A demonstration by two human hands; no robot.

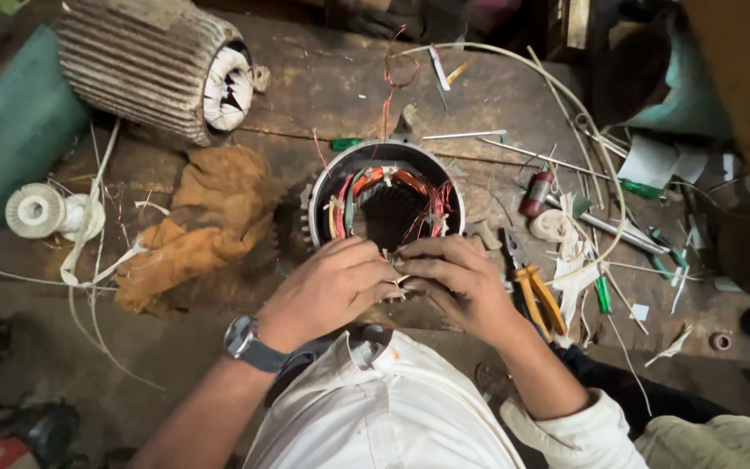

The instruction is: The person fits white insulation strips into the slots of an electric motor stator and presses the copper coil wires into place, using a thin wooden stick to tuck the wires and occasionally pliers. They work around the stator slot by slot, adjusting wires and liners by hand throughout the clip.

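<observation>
Both hands' fingers (pixel 392 269) pinch wires at copper-wound stator housing (pixel 386 204) rim

Workbench clutter around the edges

A ribbed motor housing (pixel 154 65) lies at eleven o'clock, an orange-brown rag (pixel 206 221) below it, and a white spool (pixel 36 210) at nine. At three o'clock sit yellow-handled pliers (pixel 538 298), a small dark red cylinder (pixel 536 193) and green-handled tools (pixel 666 252), among loose white cord (pixel 605 165).

Cluttered workbench (pixel 323 87): stator (pixel 386 204), rag (pixel 210 217), pliers (pixel 538 300)
</observation>
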